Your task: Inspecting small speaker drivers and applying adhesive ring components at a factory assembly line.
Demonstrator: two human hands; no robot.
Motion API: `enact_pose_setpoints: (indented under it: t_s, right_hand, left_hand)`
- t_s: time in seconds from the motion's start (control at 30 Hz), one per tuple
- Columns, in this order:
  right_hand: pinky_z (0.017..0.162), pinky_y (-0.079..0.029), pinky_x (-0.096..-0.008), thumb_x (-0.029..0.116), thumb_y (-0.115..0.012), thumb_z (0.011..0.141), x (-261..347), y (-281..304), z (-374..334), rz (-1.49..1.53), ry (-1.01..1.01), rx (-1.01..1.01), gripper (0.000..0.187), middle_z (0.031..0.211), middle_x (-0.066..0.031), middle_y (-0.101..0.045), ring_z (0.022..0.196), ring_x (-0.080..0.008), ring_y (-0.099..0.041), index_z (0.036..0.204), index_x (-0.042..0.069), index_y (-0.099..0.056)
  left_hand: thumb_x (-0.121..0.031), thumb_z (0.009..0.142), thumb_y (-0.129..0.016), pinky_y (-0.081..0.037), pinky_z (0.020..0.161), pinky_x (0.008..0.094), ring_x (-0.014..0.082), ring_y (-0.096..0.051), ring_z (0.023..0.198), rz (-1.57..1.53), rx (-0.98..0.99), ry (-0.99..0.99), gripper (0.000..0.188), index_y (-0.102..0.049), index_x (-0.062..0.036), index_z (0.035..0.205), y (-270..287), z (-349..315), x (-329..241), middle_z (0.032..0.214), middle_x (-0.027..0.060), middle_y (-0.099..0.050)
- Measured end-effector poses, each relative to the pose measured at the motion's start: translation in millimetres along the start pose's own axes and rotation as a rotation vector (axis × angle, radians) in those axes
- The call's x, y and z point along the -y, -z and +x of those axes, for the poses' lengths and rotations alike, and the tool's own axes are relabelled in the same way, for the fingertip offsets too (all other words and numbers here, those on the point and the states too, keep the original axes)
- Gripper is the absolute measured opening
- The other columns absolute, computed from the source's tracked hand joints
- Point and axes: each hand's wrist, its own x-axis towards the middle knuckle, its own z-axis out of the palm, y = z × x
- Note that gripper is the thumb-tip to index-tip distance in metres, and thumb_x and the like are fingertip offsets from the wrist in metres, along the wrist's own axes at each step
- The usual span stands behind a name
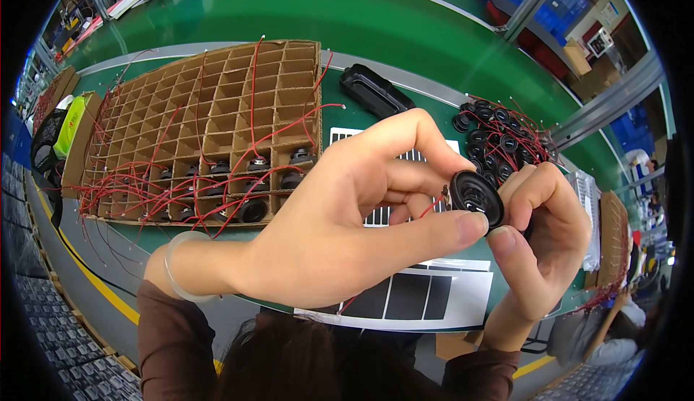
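Note:
A small round black speaker (476, 197) with a red wire is held up in front of me, its ringed cone side facing me. My left hand (325, 235) pinches it between thumb and forefinger at its left and lower rim. On the opposite side, my right hand (546, 227) is closed, with thumb and forefinger at the speaker's right edge. Under the hands lies a white sheet (471, 301) with black rectangular pieces, and part of another white sheet with black strips (345, 133) shows behind the left hand.
A divided cardboard box (319, 75) stands at left, with wired speakers in its nearer cells and red wires trailing over it. Beyond my hands is a black elongated case (376, 90). Several wired speakers (499, 137) are heaped at right, near a metal post (614, 101). The table is green.

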Motion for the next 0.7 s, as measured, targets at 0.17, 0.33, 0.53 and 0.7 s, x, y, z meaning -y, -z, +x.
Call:
enact_pose_setpoints:
  t_s: [0.17, 0.33, 0.53, 0.7]
  right_hand:
    - [0.051, -0.024, -0.0173, 0.016, -0.055, 0.062, 1.2, -1.9, 1.8, -0.009, -0.008, -0.012, 0.022, 0.062, -0.0035, -0.040, 0.056, -0.0078, -0.033, 0.065, 0.002, -0.038]
    - [0.049, -0.026, -0.0168, 0.020, -0.054, 0.063, -1.7, -4.5, 2.0, 0.081, -0.031, -0.046, 0.025, 0.062, -0.0043, -0.041, 0.055, -0.0077, -0.035, 0.067, 0.001, -0.039]
    - [0.048, -0.030, -0.0163, 0.019, -0.054, 0.065, -1.2, -2.9, 2.7, 0.057, -0.049, -0.006, 0.023, 0.063, -0.0056, -0.043, 0.054, -0.0073, -0.039, 0.068, 0.001, -0.039]
    - [0.050, -0.030, -0.0161, 0.014, -0.054, 0.064, -0.2, -6.5, 1.7, 0.015, -0.051, -0.033, 0.019, 0.064, -0.0043, -0.041, 0.056, -0.0079, -0.039, 0.069, 0.001, -0.040]
  left_hand:
    - [-0.002, 0.074, -0.051, -0.039, 0.057, 0.0176, 0.0076, -0.049, 0.072, 0.007, 0.001, 0.036, 0.028, -0.033, -0.0020, 0.096, -1.3, -1.6, -6.1, 0.093, 0.0142, -0.053]
    - [-0.007, 0.077, -0.047, -0.039, 0.055, 0.0188, 0.0093, -0.049, 0.064, -0.151, -0.015, 0.088, 0.026, -0.033, 0.0001, 0.098, -2.5, -2.4, -7.6, 0.091, 0.0146, -0.053]
    - [-0.012, 0.079, -0.045, -0.040, 0.055, 0.0208, 0.0105, -0.049, 0.069, -0.164, 0.037, 0.030, 0.028, -0.032, 0.0035, 0.099, 0.0, 0.6, -1.1, 0.091, 0.0145, -0.053]
    - [-0.012, 0.079, -0.046, -0.040, 0.056, 0.0203, 0.0105, -0.049, 0.073, -0.145, -0.008, 0.050, 0.029, -0.032, 0.0025, 0.100, -2.2, -1.4, -1.6, 0.092, 0.0144, -0.052]
